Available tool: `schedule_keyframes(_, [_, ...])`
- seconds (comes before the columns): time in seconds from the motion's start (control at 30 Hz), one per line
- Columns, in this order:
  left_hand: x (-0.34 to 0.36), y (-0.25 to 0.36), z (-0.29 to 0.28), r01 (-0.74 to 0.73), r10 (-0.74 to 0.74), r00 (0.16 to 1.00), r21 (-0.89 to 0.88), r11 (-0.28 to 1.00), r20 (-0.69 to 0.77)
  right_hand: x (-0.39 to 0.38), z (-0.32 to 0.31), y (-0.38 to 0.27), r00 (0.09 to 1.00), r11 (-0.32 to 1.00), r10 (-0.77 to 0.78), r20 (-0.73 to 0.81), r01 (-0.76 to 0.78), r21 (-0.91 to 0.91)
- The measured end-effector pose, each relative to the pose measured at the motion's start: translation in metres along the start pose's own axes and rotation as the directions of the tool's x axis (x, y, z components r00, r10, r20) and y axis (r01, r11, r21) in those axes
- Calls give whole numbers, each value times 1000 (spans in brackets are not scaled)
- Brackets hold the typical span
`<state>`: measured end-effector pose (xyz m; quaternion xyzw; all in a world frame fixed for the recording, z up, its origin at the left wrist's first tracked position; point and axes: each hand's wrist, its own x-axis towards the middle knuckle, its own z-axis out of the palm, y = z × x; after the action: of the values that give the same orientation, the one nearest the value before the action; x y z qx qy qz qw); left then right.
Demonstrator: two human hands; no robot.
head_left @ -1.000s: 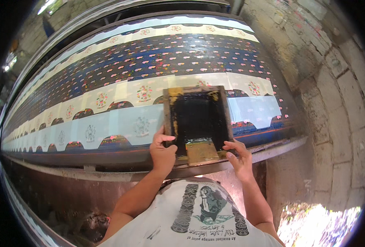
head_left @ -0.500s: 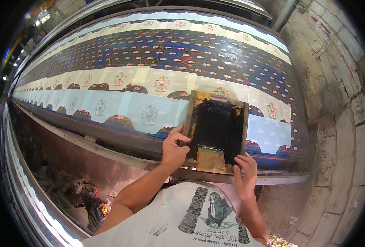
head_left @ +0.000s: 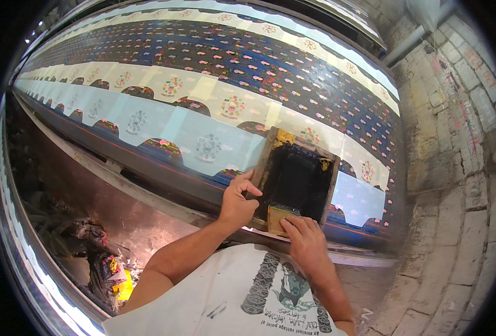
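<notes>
A wooden screen-printing frame (head_left: 333, 185) lies over the row of light blue cut pieces at the table's near edge. Black ink covers its dark mesh (head_left: 297, 173). My left hand (head_left: 240, 203) grips the frame's left side, its thumb and index finger over the rim; the other fingers are partly hidden. A flat tan squeegee (head_left: 276, 220) stands inside the near end of the frame. Closed over the squeegee's right part is my right hand (head_left: 307, 242). Light blue pieces with dark round prints (head_left: 208, 147) lie left of the frame, and a plain one (head_left: 360, 197) lies right of it.
The long dark table (head_left: 248, 73) carries small pink prints and rows of cream pieces (head_left: 253, 109) with coloured round prints. A block wall (head_left: 443, 185) rises at the right. Dark bundled items and a yellow thing (head_left: 123, 287) lie below the table's near edge at left.
My right hand has moved left from the frame's near right corner onto the squeegee. My left hand keeps its hold on the frame. The whole view has shifted and turned slightly.
</notes>
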<state>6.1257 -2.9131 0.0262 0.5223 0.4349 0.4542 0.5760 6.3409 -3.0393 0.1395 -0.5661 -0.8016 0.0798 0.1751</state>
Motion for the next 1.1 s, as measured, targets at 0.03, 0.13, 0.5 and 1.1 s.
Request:
schedule_keyframes(0.03, [0, -2, 0, -3, 3, 1000, -6, 1000, 0, 4, -5, 2, 1000, 1000, 2, 20, -2, -9])
schedule_keyframes(0.13, [2, -3, 1, -6, 6, 1000, -50, 999, 10, 23, -36, 16, 984, 996, 43, 172, -56, 74])
schedule_keyframes(0.5, [3, 0, -5, 53, -52, 998, -96, 994, 21, 110, -27, 93, 990, 989, 130, -53, -125, 82])
schedule_keyframes(1.1, [-7, 7, -3, 13, -12, 999, -23, 1000, 32, 64, -2, 34, 990, 993, 117, -81, -118, -7])
